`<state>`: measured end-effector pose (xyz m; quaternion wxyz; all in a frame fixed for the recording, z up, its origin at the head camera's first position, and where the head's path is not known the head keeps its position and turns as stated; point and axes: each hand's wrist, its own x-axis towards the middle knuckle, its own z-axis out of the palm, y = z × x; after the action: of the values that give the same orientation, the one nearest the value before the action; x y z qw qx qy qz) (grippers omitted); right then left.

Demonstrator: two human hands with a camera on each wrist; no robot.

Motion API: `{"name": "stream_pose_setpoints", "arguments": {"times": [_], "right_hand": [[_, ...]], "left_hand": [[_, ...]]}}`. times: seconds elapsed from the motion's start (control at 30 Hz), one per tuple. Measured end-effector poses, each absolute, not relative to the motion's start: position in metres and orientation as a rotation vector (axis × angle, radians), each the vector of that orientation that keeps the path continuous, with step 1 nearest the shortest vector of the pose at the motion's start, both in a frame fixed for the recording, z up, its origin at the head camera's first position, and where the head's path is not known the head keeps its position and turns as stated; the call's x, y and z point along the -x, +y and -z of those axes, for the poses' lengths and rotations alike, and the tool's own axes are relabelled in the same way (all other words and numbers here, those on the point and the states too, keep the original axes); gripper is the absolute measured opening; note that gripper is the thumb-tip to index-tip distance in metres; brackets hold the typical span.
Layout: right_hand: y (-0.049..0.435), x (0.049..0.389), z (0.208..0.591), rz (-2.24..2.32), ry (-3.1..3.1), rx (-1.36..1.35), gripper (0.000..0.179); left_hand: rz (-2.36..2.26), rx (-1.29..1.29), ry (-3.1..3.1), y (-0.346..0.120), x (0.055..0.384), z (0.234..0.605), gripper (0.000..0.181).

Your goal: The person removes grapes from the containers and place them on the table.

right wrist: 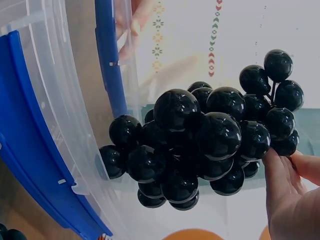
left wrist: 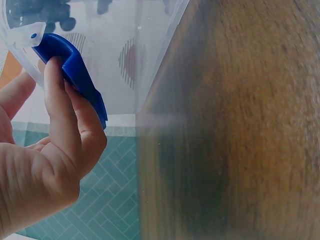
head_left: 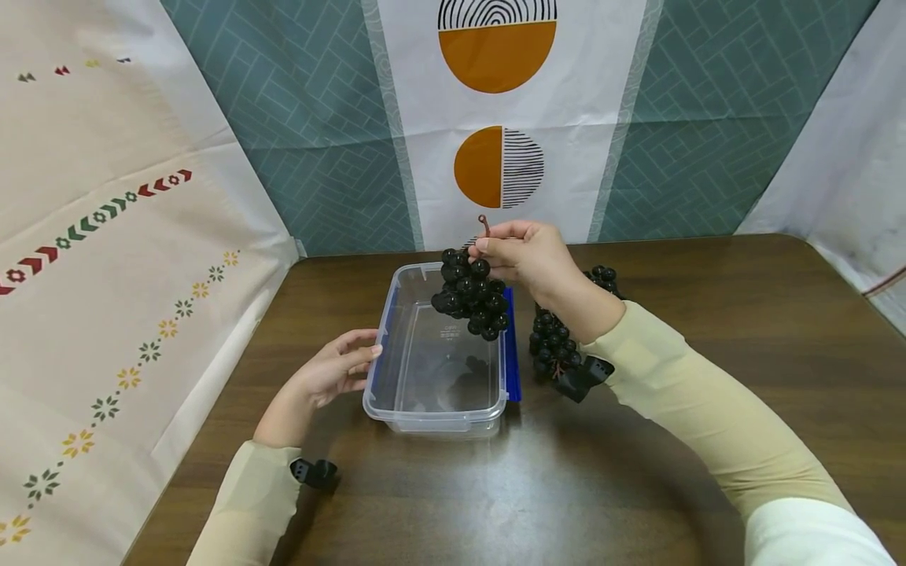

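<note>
A bunch of black grapes (head_left: 473,292) hangs over the clear plastic container (head_left: 439,415). My right hand (head_left: 527,255) pinches it near the top by its brown stem; in the right wrist view the shiny grapes (right wrist: 220,135) fill the middle, with the fingertips at their edge. The container stands on the table without a lid on top, a blue latch (head_left: 513,354) folded out along its right side. My left hand (head_left: 338,365) grips the left rim, thumb on top. In the left wrist view its fingers curl against another blue latch (left wrist: 77,72).
More black grapes (head_left: 554,342) lie on the brown table (head_left: 439,503) right of the container, partly hidden by the right forearm. Further grapes (head_left: 603,275) show behind that wrist. Patterned cloths (head_left: 318,118) stand behind and at the sides.
</note>
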<state>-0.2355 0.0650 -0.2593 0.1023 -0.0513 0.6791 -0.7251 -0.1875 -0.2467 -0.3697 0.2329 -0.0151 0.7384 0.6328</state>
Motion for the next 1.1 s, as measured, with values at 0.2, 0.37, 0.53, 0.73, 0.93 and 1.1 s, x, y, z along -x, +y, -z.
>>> {"name": "stream_pose_setpoints", "arguments": {"times": [0.2, 0.37, 0.53, 0.73, 0.93, 1.1], "right_hand": [[0.07, 0.235, 0.256, 2.166, 2.004, 0.163, 0.02], [0.072, 0.233, 0.253, 2.177, 2.007, 0.178, 0.019], [0.076, 0.232, 0.253, 2.183, 1.999, 0.174, 0.019], [0.081, 0.232, 0.251, 2.217, 1.994, 0.158, 0.013], [0.09, 0.232, 0.251, 2.203, 2.04, 0.171, 0.016], [0.096, 0.23, 0.252, 2.218, 2.053, 0.16, 0.012]], "left_hand": [[-1.742, 0.047, 2.024, -0.247, 0.188, 0.371, 0.057], [-1.745, 0.046, 2.026, -0.247, 0.188, 0.371, 0.058], [-1.744, 0.052, 2.028, -0.247, 0.188, 0.371, 0.058], [-1.736, 0.052, 2.037, -0.248, 0.188, 0.371, 0.058], [-1.73, 0.043, 2.045, -0.248, 0.188, 0.369, 0.058], [-1.729, 0.031, 2.039, -0.247, 0.189, 0.369, 0.058]]}}
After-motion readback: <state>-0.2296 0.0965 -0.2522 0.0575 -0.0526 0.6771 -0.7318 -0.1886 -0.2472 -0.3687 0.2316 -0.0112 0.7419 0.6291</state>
